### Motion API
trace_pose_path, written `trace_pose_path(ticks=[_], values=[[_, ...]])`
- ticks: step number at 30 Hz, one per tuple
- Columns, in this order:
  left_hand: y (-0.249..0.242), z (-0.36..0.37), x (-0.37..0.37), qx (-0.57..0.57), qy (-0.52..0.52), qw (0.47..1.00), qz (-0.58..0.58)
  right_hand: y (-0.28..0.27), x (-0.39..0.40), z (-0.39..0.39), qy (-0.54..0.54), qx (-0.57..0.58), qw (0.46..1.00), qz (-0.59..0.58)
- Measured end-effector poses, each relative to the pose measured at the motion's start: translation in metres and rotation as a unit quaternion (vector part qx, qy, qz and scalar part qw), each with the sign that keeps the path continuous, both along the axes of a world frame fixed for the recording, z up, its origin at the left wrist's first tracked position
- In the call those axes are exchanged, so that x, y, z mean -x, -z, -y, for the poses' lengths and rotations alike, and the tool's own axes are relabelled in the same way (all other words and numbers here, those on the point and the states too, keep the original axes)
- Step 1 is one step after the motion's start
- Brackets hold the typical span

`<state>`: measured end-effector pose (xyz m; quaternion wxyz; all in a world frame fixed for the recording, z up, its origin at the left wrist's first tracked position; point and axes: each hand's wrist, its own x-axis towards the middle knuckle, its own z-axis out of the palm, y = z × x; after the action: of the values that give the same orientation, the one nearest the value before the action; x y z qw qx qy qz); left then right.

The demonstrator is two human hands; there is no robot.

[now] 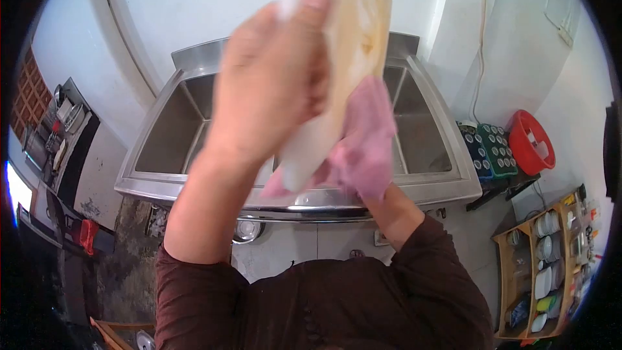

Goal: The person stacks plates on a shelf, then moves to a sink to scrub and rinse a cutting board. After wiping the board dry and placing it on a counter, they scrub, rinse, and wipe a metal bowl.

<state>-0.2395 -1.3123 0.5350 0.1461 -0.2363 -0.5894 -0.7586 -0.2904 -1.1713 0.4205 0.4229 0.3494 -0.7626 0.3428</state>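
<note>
The raised left hand [275, 81] clutches a pale board [368, 32]. The right arm [398, 215] sits lower; pink cloth [369, 149] hides its fingers, grip unclear.

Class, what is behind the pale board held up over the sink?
The white wall and stainless-steel sink show around it. The pale board, left hand and pink cloth cover much of the sink's middle; anything there cannot be seen.

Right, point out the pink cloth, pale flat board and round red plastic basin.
Pink cloth [370, 146], head view, bunched middle.
Pale flat board [355, 52], head view, broad face.
Round red plastic basin [522, 154], head view, wall.
</note>
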Motion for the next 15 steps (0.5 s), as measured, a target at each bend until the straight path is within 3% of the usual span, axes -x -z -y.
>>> trace_pose_path(ticks=[1,3,4,5,7,8,9,10,11,12,14,15], values=[[-0.001,-0.012,-0.004,-0.005,0.020,1.000,-0.002,-0.019,-0.012,-0.005,-0.003,-0.003,1.000,-0.002],[-0.004,-0.026,-0.004,-0.014,0.035,0.999,-0.007,-0.055,-0.034,-0.010,-0.065,0.032,0.987,0.143],[-0.005,-0.029,0.002,-0.018,0.078,0.997,-0.016,-0.046,-0.025,-0.007,-0.068,0.030,0.987,0.143],[-0.008,-0.030,0.008,-0.022,0.123,0.992,-0.027,-0.024,-0.006,-0.002,-0.076,0.161,0.979,0.103],[-0.021,-0.031,0.018,-0.008,0.100,0.995,-0.028,0.006,0.022,0.005,-0.087,0.413,0.906,0.019],[-0.029,-0.031,0.017,0.009,0.079,0.996,-0.027,0.000,0.016,-0.002,-0.088,0.413,0.906,0.019],[-0.065,-0.020,-0.008,0.147,0.152,0.975,0.063,-0.012,0.005,-0.015,0.112,0.200,0.970,-0.081],[-0.063,-0.022,-0.002,0.146,0.153,0.975,0.062,-0.021,-0.005,-0.023,0.301,-0.033,0.937,-0.174],[-0.065,-0.024,0.002,0.062,0.158,0.984,0.055,-0.023,-0.011,-0.009,0.182,0.274,0.944,0.001],[-0.066,-0.027,0.003,-0.023,0.161,0.985,0.048,-0.024,-0.016,-0.012,0.182,0.271,0.945,-0.002],[-0.068,-0.027,0.004,-0.016,0.121,0.992,0.045,-0.026,-0.022,-0.022,0.071,0.343,0.936,0.018],[-0.067,-0.019,0.006,0.032,0.126,0.992,0.000,-0.031,-0.026,-0.028,0.071,0.343,0.937,0.019]])
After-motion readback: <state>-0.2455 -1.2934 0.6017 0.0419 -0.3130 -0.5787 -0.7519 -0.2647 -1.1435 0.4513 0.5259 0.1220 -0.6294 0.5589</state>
